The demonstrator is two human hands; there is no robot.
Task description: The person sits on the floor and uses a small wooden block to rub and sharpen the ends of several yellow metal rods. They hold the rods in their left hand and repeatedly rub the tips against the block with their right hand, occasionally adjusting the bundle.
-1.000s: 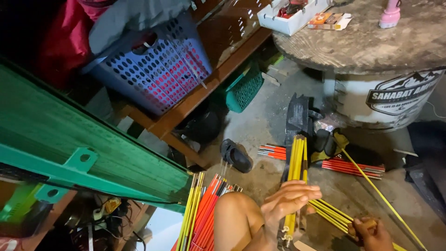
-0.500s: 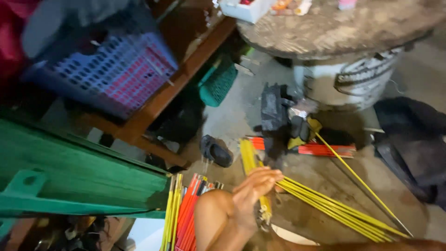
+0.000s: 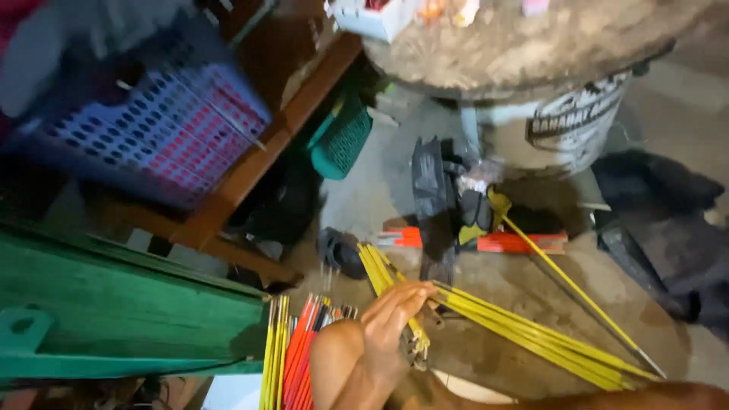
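— Down on the concrete floor (image 3: 524, 292), seen from the head camera, what is the left hand doing?

— The left hand (image 3: 391, 319) is closed over a small bunch of yellow rods (image 3: 383, 277), fingers (image 3: 406, 298) laid flat across them, just above the bare knee (image 3: 338, 353).

— And the right hand?

— Only a forearm (image 3: 645, 396) shows along the bottom edge; the hand itself is out of frame.

— Where do the other rods lie?

— A longer fan of yellow rods (image 3: 531, 338) spreads rightward across the floor from the hand. A heap of red and yellow rods (image 3: 292, 357) lies left of the knee, beside the green wooden panel (image 3: 114, 304).

— What else is about?

— An orange bundle (image 3: 520, 241) lies farther back, near a dark tool (image 3: 433, 193). A purple basket (image 3: 159, 133) sits on a wooden bench (image 3: 250, 175), a teal basket (image 3: 342, 137) below it. A round tabletop (image 3: 516, 45) rests on a white drum (image 3: 562, 129).
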